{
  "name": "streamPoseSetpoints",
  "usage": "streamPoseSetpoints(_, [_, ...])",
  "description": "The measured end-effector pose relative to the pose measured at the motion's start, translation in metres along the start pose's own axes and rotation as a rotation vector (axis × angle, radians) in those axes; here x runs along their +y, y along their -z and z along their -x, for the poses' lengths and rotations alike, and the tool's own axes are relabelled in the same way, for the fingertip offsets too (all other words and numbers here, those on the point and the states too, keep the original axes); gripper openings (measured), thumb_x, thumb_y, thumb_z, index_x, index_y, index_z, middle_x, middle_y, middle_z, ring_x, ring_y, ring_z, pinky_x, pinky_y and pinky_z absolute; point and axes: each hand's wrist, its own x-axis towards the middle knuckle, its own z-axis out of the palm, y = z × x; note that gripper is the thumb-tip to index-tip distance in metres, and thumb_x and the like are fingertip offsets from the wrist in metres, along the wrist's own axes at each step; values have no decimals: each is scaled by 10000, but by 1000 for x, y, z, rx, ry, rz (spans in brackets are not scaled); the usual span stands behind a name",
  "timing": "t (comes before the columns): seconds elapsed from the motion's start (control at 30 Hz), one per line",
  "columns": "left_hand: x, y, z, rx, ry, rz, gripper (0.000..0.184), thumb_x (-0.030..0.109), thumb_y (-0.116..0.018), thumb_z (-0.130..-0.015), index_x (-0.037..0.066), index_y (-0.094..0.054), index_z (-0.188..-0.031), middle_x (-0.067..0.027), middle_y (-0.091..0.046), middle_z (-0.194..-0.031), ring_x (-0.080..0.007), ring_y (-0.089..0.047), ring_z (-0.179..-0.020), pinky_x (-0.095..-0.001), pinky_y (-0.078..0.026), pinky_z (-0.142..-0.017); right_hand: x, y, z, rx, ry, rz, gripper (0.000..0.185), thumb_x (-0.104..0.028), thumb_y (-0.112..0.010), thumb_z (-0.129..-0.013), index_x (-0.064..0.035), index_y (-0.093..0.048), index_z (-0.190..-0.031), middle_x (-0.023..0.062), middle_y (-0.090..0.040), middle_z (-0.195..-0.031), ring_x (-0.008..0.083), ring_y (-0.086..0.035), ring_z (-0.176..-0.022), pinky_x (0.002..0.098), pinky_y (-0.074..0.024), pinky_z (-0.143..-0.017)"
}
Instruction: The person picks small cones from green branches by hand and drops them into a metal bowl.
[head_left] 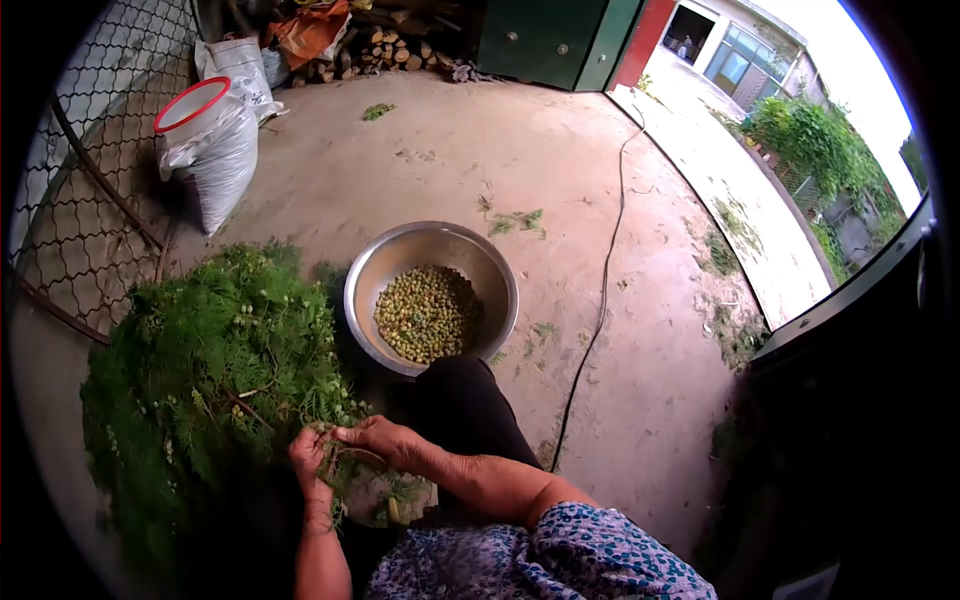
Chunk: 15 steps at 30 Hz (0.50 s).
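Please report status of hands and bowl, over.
Left hand, right hand: close together, on green plants. Bowl: partly filled, small round pieces. Knee at near rim, perhaps in way.

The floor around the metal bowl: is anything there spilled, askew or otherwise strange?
Green plant scraps lie scattered on the floor, apart from the green heap, which looks untidy. A black cable runs loose across it, where a foot might catch. The bowl stands upright; I see none of its small round pieces spilled.

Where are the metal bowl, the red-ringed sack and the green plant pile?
Metal bowl (496, 292): head view, bare inner wall.
Red-ringed sack (222, 168): head view, white side below the ring.
Green plant pile (225, 345): head view, leafy middle.
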Motion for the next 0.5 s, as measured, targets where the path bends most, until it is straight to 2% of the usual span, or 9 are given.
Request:
streamPoseSetpoints(0.1, [15, -1, 5, 21, -72, -107, 103, 44, -580, -776, -10, -590, -864, -28, -607, -778, -99, -552, -703, -229, -448, -632, -4, -17, 15, 5, -41, -352, 222, -256, -684, -750, -39, -641, -743, 22, -597, -623, 101, -509, -482, 244, -410, -438])
streamPoseSetpoints(0.13, [24, -5, 8, 69, -100, -220, 112, 39, -580, -774, -12, -593, -872, -28, -610, -771, -93, -553, -696, -233, -451, -631, 1, -14, 11, -23, -40, -327, 201, -234, -686, -747, -39, -639, -748, 23, -605, -636, 103, -516, -482, 242, -418, -442])
streamPoseSetpoints(0.17, [27, -5, 9, 74, -69, -198, 110, 42, -580, -777, -3, -601, -876, -26, -613, -768, -83, -551, -686, -226, -449, -624, 7, -10, 5, -52, -34, -298, 180, -211, -687, -743, -38, -637, -752, 25, -613, -649, 104, -522, -481, 240, -426, -447])
streamPoseSetpoints(0.23, [13, -1, 9, 106, -76, -29, 116, 50, -601, -777, -5, -603, -879, -22, -614, -768, -74, -551, -685, -217, -449, -621, 8, -9, 0, -4, -60, -213, 192, -190, -717, -721, -39, -615, -662, 6, -568, -585, 106, -481, -483, 260, -374, -442])
streamPoseSetpoints(0.37, [16, 0, 12, 109, -110, 25, 112, 24, -592, -784, -8, -599, -891, -15, -609, -793, -74, -556, -714, -208, -458, -642, 9, -14, -5, -24, -61, -193, 210, -193, -690, -751, -60, -586, -626, -23, -532, -544, 72, -407, -410, 227, -311, -394])
streamPoseSetpoints(0.43, [17, 2, 14, 85, -76, 272, 123, 14, -601, -778, -13, -595, -897, -22, -607, -805, -84, -561, -718, -212, -465, -655, 7, -22, -5, 10, -95, -210, 206, -196, -680, -760, -66, -585, -631, -26, -524, -542, 73, -401, -385, 225, -298, -365])
streamPoseSetpoints(0.5, [16, 5, 14, 105, -72, 189, 116, 20, -610, -775, -19, -594, -883, -23, -607, -783, -92, -564, -708, -218, -470, -658, 4, -20, -3, -63, -117, -189, 194, -184, -668, -772, -46, -599, -654, -21, -544, -572, 65, -414, -404, 214, -303, -369])
